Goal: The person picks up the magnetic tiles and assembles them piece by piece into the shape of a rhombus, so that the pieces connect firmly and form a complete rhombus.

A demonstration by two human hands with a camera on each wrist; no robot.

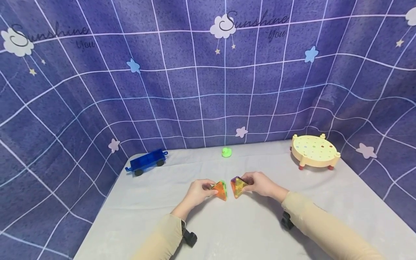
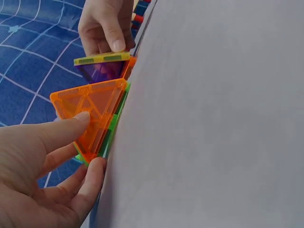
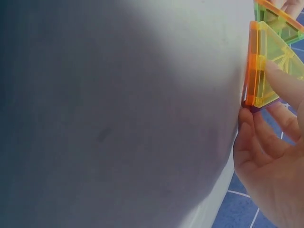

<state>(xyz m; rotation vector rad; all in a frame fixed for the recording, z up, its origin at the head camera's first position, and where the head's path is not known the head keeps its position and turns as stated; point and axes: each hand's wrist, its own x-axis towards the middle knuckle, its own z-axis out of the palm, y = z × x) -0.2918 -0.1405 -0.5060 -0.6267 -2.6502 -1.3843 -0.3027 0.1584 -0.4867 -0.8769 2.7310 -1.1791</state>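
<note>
My left hand (image 1: 199,191) pinches a cluster of see-through triangular magnetic tiles, an orange tile (image 2: 95,109) with a green tile (image 2: 112,128) behind it. The thumb lies on the orange face, and the other fingers reach round the lower corner. My right hand (image 1: 260,184) grips a second cluster: a yellow tile (image 3: 278,66), an orange tile (image 3: 253,61) and a purple tile (image 2: 102,71). Its thumb is on the yellow face. In the head view the two clusters face each other over the grey table, with a narrow gap between them.
A blue toy wagon (image 1: 146,161) with black wheels stands at the back left. A small green duck (image 1: 226,152) sits at the back middle. At the back right is a cream round pegboard stand (image 1: 314,148) with red feet. Purple gridded curtains (image 1: 208,83) enclose the table (image 1: 136,213).
</note>
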